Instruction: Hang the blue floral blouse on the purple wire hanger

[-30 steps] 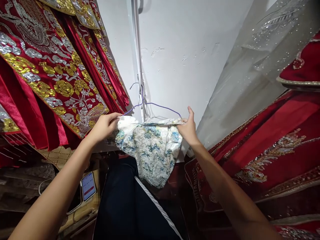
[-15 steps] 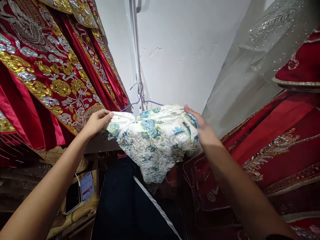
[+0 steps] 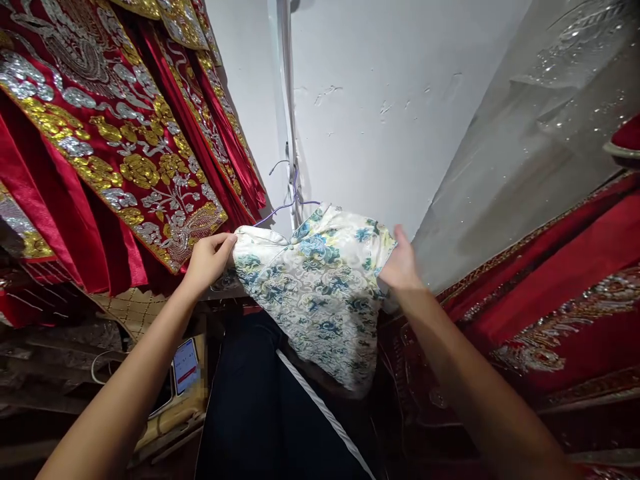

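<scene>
Nearest, both forearms are cut off by the lower edge, above dark trousers (image 3: 240, 400) with a pale diagonal strip (image 3: 320, 407). Beside the left forearm a lit phone (image 3: 185, 367) lies on a yellowish surface (image 3: 173, 427); its digits are too small to read surely, and the forearm hides part of a darker object next to it. Between the hands is the patterned blouse (image 3: 320, 287), its lower end dim in shadow. The left hand (image 3: 210, 261) has its grip pinched on one shoulder edge. The right hand (image 3: 403, 267) is at the opposite sleeve, thumb raised, other fingers hidden; whether its grip closes on cloth I cannot tell. A purple hanger (image 3: 295, 183) disappears behind the collar. Red embroidered garments (image 3: 145, 167), cropped, flank the left; a sheer fabric (image 3: 505, 153) is cropped at right. Behind stand a pole (image 3: 286, 80) and a scuffed wall (image 3: 380, 60).
</scene>
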`<state>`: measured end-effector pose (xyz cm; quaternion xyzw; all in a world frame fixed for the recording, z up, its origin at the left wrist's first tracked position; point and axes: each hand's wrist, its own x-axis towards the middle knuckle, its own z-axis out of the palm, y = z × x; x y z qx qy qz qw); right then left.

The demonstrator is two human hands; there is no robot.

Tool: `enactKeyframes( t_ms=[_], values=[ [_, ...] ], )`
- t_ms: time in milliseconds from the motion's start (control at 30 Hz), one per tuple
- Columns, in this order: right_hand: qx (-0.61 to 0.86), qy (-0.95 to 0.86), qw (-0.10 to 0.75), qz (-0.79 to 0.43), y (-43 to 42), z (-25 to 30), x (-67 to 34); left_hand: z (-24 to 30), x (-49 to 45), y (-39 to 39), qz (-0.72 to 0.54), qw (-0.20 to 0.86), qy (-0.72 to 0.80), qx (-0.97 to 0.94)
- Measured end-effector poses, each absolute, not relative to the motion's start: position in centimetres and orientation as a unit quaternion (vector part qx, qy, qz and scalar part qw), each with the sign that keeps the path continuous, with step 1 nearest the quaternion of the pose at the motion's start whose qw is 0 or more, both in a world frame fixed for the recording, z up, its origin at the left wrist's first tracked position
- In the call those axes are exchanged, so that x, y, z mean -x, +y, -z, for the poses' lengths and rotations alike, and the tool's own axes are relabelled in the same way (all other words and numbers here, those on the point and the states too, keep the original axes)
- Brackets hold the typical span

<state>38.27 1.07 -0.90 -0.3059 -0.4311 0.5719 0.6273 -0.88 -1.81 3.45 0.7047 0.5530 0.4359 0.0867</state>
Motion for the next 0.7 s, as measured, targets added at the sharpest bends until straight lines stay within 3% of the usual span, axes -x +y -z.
enactKeyframes(
  t_ms=[133,300,700],
  values=[
    [0.215,-0.376,0.643,-0.632,1.3,-3.4,-39.7,-4.5,0.3,-1.5,-0.486,0.070,0.554,-0.672],
    [0.162,-0.383,0.688,-0.595,0.6,-7.0,-37.8,-6.1,-0.9,-1.5,-0.486,0.095,0.538,-0.683],
    [0.149,-0.313,0.791,-0.504,0.2,-5.1,-40.2,-6.7,-3.2,-1.6,-0.508,0.108,0.471,-0.714]
  ],
)
